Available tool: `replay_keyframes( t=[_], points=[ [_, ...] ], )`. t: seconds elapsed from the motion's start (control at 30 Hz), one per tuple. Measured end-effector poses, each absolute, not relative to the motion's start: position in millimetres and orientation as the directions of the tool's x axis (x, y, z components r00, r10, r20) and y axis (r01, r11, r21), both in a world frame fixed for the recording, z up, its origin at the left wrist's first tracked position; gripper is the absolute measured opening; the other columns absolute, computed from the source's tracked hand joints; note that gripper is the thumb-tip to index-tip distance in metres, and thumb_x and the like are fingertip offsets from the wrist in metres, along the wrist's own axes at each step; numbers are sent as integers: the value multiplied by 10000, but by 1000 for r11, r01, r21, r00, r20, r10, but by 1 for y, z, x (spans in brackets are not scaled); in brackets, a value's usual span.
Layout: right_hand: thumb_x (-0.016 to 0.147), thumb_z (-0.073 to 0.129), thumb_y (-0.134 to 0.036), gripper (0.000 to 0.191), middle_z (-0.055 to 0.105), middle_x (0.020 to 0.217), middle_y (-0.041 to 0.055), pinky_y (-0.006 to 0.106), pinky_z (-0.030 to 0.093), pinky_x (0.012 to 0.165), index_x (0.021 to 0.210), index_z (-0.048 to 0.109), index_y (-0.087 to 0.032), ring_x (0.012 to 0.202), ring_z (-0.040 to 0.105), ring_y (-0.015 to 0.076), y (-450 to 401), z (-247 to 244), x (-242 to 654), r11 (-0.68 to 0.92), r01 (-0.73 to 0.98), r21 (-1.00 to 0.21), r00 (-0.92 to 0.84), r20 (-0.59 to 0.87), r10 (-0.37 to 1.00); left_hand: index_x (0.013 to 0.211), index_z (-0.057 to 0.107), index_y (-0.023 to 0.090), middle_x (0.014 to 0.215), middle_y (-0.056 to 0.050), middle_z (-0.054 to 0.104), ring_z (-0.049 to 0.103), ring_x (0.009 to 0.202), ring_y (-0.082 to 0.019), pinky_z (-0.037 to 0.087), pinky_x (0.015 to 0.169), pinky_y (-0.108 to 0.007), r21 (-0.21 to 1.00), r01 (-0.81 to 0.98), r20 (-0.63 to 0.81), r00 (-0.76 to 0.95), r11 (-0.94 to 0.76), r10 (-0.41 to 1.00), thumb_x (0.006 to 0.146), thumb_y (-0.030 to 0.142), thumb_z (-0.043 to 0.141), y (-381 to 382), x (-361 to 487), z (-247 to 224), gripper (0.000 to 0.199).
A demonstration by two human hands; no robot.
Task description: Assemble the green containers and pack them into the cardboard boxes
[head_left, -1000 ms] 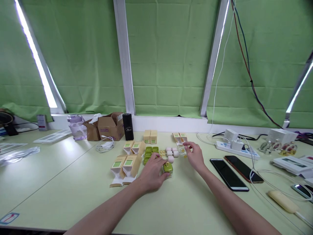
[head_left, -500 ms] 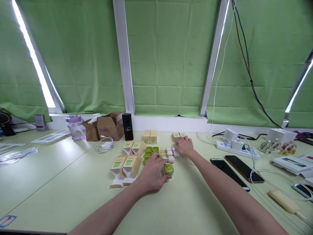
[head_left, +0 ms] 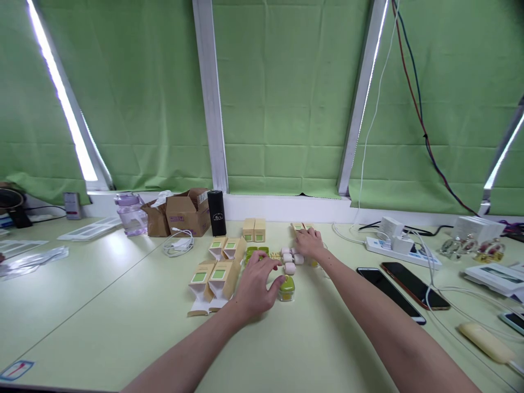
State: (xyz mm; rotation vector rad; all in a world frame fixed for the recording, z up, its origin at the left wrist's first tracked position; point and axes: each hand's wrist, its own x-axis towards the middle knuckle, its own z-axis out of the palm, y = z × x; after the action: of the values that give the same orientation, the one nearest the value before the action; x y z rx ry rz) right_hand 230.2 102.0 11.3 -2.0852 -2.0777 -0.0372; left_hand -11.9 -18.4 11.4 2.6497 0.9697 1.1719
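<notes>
A small clear container with a green lid (head_left: pixel 287 284) stands upright just right of my left hand (head_left: pixel 258 285). That hand's thumb and fingers are apart, the thumb tip close to the lid, with nothing seen between them. Farther back, my right hand (head_left: pixel 310 243) bends its fingers down beside pale pink cylinders (head_left: pixel 290 268), in front of two small boxes (head_left: pixel 297 226); its fingertips, and anything in them, are hidden. Green lids (head_left: pixel 263 250) lie behind my left hand, partly covered by it, beside small yellow pieces (head_left: pixel 275 256).
Opened cardboard boxes (head_left: pixel 220 276) stand left of my left hand; two closed boxes (head_left: pixel 259 230) are behind. Farther back are a black cylinder (head_left: pixel 216 213), a brown carton (head_left: pixel 184 215) and a water bottle (head_left: pixel 133 215). Phones (head_left: pixel 391 295), cables and a power strip (head_left: pixel 403 252) lie right.
My left hand has let go of the green-lidded container, and its fingers have spread. The container stays on the table. My right hand has hardly moved; the whole view has shifted slightly.
</notes>
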Motion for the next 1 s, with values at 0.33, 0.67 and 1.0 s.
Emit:
replay_keyframes(
  t=[0.33,0.67,1.0],
  points=[
    [1038,330,-231,502,490,1540,85,454,389,1008,1512,486,-294,1295,491,305,92,19,219,121,966,-229,-38,337,941,1081,682,189,953,-98,724,548,1061,-300,514,896,-454,346,501,724,396,-794,565,955,258,591,-13,-12,12,170],
    [1017,391,-149,437,527,1477,112,459,445,917,1424,524,-235,1210,522,298,13,33,183,433,874,-219,-163,708,687,1155,725,199,1128,-126,690,617,1155,-279,519,1002,-438,738,299,583,172,-606,794,974,482,599,6,-17,9,359],
    [977,435,-83,599,544,1433,134,511,434,974,1556,371,-225,1215,495,310,-57,24,164,684,725,-80,-359,804,475,1240,700,213,1189,-107,749,639,1171,-267,480,960,-370,899,-368,361,318,-237,877,911,631,653,14,-13,20,534]
  ],
)
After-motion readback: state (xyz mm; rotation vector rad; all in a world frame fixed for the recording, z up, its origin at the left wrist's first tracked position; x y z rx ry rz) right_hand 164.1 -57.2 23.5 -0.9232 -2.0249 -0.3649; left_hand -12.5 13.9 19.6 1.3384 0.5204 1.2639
